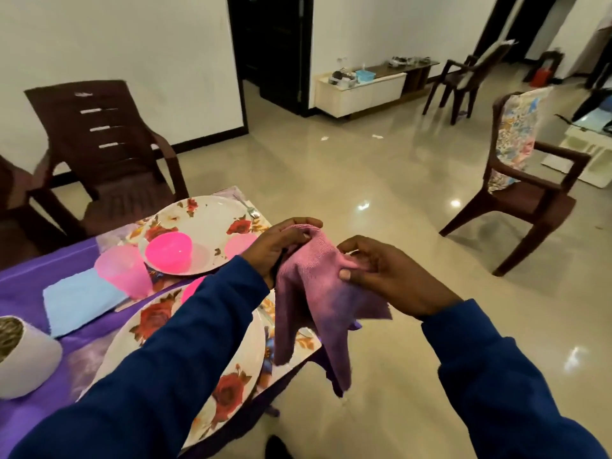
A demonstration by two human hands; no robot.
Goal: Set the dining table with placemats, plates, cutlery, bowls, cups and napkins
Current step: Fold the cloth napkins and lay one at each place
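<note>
Pink-mauve terry cloth, a soft square napkin, hangs in the air between both hands just off the near corner of the bench, its lower folds drooping loose toward the floor. The left hand has its grip curled over the cloth's top edge, fingers bunching it; the right hand pinches a fold between thumb and forefinger. By my reading the napkin step is in hand: the cloth is being shaken out or folded before it goes down. Next it wants squaring into a flat fold and laying beside the near rose-patterned white plate, which the left sleeve partly hides; where exactly there is room I cannot tell.

On the purple-covered bench two places look largely laid. A far rose-patterned white plate carries a bright pink plastic bowl, a translucent pink plastic cup stands just beside it, and a folded pale blue napkin lies near. A metal fork shows at the far plate's edge. A white pot sits at the left margin.

Around it: glossy beige floor tiles, a dark brown plastic armchair at the bench, another with a floral cloth over its back, standing well apart, and a low white cabinet against the wall.
</note>
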